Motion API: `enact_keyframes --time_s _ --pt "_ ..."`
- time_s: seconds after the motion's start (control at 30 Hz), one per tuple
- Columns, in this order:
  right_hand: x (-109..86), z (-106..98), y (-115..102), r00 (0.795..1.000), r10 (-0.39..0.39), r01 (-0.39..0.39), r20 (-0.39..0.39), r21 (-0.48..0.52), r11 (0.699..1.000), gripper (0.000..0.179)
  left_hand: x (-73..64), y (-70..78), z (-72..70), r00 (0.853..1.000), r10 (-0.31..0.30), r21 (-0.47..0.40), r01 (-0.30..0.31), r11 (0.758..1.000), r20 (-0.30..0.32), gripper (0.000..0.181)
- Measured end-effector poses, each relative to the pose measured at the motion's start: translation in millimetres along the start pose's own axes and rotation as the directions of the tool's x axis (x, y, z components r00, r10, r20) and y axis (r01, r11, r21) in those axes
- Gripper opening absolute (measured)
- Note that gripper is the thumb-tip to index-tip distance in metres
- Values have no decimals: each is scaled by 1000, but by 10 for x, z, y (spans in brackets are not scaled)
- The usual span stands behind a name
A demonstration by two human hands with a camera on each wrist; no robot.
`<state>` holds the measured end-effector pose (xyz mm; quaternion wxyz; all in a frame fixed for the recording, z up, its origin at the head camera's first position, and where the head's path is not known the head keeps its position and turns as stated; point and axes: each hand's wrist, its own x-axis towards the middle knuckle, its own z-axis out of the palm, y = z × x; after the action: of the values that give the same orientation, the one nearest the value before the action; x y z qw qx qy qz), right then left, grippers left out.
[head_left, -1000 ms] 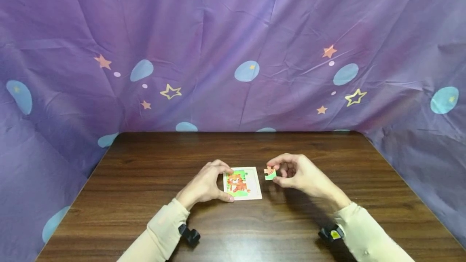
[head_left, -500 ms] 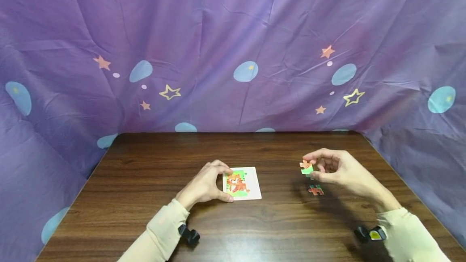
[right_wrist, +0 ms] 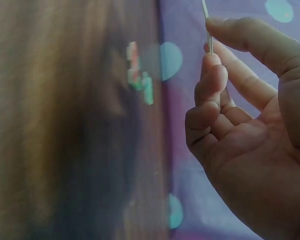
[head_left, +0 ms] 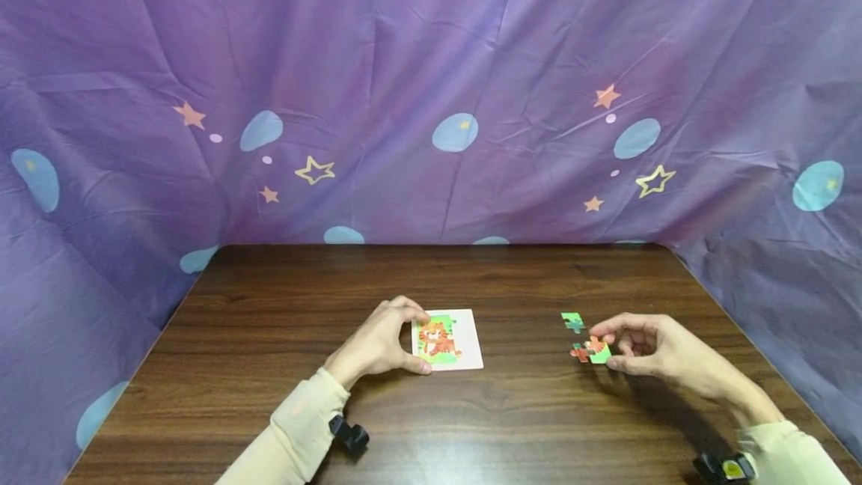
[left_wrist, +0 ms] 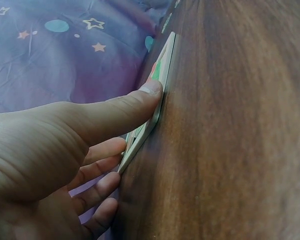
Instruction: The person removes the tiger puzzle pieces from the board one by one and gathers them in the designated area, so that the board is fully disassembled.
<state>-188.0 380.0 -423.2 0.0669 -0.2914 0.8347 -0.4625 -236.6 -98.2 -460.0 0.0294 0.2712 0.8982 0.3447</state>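
A small white-bordered jigsaw puzzle board lies on the table, its left part filled with an orange tiger on green and its right side bare white. My left hand grips the board at its left side, thumb on the near edge and fingers at the far edge. Off to the right, my right hand pinches an orange-and-green puzzle piece between thumb and fingertips. In the right wrist view that piece shows edge-on, apart from the table.
A green puzzle piece lies on the brown wooden table just behind the held piece. A red-orange piece lies beside it, partly overlapped by the held piece. A purple curtain hangs behind the table.
My right hand has moved right, away from the board, then toward the near side, still pinching the piece. Two loose pieces have come into view. My left hand stays on the board.
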Motion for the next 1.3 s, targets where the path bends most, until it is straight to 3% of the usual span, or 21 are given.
enact_keyframes --time_s 0.13,0.3,0.67,1.3 --pt "-88 46 108 999 11 -12 36 46 999 40 -5 7 3 1000 -5 -5 5 1000 2 81" --pt "-144 87 202 998 20 -21 53 9 1000 39 5 17 -2 1000 -14 -10 14 1000 2 82" --pt "-172 126 343 991 -48 44 123 39 998 39 -2 28 -2 1000 -27 -15 27 1000 11 83" --pt "-167 167 351 994 -5 5 108 1 1000 40 -4 31 -8 999 -31 -7 31 1000 8 82"
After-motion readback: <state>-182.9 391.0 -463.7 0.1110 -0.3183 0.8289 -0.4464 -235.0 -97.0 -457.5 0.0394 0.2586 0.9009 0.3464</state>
